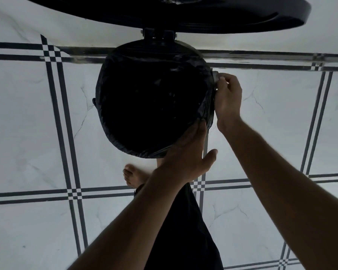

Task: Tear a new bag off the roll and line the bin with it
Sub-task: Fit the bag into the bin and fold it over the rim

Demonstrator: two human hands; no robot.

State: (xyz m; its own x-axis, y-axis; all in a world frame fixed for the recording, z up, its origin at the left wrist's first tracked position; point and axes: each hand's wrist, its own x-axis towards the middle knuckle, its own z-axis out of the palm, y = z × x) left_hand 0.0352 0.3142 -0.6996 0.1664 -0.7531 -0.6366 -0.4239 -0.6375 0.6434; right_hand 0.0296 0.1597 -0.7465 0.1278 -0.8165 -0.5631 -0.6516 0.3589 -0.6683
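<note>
Both hands crowd right arc of bin [158, 35] rim. Bin stands straight ahead of you on floor, mouth up, lid [183, 15] raised behind. Your right hand [228, 96] pinches bag [205, 106] edge at right rim, fingers curled. Your left hand [185, 152] presses flat on near-right rim, fingers straight, thumb splayed free. Bag already inside. Left arc well apart from both hands; left hand nearer, likely goes there.

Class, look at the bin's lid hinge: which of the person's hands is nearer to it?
Right. The right hand pinches the bag at its right side, partway toward the hinge. The left hand presses the bag's edge nearest the person, farther away.
</note>
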